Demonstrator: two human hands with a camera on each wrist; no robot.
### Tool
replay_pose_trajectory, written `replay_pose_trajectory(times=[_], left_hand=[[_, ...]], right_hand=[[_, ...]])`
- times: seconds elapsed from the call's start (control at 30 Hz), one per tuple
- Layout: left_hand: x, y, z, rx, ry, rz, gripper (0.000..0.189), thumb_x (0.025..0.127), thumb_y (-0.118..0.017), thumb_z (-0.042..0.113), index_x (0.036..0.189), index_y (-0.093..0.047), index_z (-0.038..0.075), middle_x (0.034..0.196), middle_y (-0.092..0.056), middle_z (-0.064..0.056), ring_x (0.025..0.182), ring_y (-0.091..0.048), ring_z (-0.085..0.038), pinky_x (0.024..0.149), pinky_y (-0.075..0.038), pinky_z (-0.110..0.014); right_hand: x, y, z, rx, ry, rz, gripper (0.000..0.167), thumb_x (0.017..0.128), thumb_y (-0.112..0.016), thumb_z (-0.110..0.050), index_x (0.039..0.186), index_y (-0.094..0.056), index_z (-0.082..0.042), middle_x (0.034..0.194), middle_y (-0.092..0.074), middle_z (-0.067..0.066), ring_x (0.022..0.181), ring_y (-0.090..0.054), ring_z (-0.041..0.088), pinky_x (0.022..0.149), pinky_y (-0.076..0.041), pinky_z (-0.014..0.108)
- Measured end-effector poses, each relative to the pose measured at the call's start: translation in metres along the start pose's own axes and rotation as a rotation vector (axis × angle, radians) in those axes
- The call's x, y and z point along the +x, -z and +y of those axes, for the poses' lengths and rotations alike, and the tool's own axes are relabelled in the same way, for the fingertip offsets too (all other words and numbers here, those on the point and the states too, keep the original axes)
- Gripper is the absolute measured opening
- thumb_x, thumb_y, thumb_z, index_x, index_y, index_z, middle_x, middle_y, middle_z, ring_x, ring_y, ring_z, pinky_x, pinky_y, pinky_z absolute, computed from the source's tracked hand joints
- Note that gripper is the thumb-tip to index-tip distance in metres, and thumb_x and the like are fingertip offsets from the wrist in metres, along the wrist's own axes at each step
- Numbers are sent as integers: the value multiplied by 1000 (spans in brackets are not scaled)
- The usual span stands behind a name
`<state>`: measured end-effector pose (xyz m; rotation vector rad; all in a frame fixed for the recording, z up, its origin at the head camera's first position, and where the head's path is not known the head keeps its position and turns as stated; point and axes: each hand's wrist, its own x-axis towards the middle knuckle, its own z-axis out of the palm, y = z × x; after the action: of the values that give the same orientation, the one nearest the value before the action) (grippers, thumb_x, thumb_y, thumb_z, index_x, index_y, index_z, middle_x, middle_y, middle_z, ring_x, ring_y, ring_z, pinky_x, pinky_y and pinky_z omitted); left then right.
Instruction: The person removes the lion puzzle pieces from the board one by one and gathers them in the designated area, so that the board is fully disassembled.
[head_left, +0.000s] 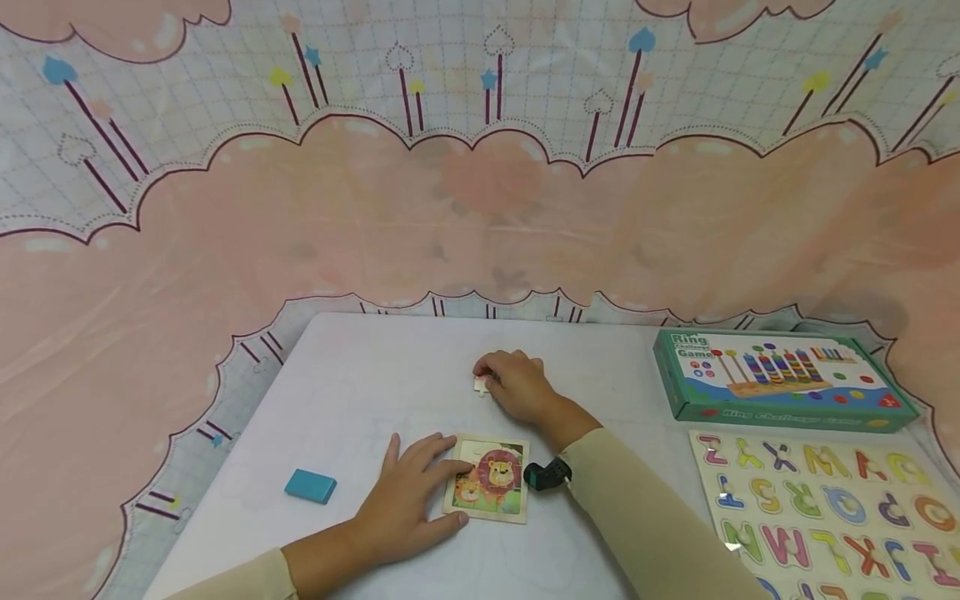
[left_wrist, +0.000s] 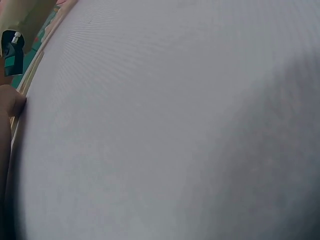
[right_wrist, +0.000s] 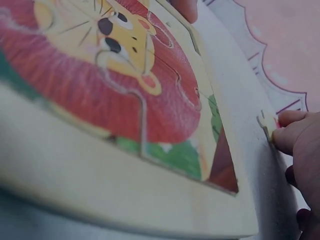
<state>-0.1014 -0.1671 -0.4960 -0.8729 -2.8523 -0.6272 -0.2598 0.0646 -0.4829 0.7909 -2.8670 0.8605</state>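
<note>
A small wooden jigsaw (head_left: 498, 475) with a lion and a second spotted animal lies flat on the white table. My left hand (head_left: 405, 504) rests at its left side, fingers spread, one fingertip on the picture. Beyond the jigsaw's far edge, my right hand (head_left: 517, 387) pinches a small pale puzzle piece (head_left: 481, 385) between thumb and fingers, at the tabletop. The right wrist view shows the piece (right_wrist: 267, 125) partly covered by the fingers, with the lion picture (right_wrist: 120, 65) close in front. Only a thumb (left_wrist: 12, 100) of the left hand shows at the left wrist view's edge.
A blue block (head_left: 311, 486) lies left of the left hand. To the right are a green Ring Challenge Game box (head_left: 780, 383) and a letter puzzle board (head_left: 817, 508). Patterned pink cloth (head_left: 420, 225) hangs behind the table (head_left: 375, 375).
</note>
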Motion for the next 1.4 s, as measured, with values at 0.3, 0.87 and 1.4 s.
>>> replay_pose_trajectory(times=[0.3,0.87,1.4], left_hand=[[-1,1,-1,22,-15,-3,58,94,-69,65,143,-64,35,162,-49,-3,155,-37,-29,115,-12,-84],[5,13,3,83,-4,-88,64,95,-63,73,147,-61,36,164,-46,-6,157,-35,-29,118,-9,-82],[25,7,8,-64,147,55,57,96,-72,54,139,-63,16,144,-59,-7,146,-46,-32,114,-13,-85]], right_hand=[[2,1,-4,-57,-2,-39,19,111,-58,-18,122,-71,-24,126,-69,0,115,-60,27,90,-41,51],[-3,26,-18,182,0,-179,18,108,-64,-25,122,-71,-18,120,-66,-4,116,-56,20,104,-47,45],[-40,36,-31,255,136,-425,8,103,-70,-17,108,-74,-20,107,-66,-13,99,-59,9,94,-52,30]])
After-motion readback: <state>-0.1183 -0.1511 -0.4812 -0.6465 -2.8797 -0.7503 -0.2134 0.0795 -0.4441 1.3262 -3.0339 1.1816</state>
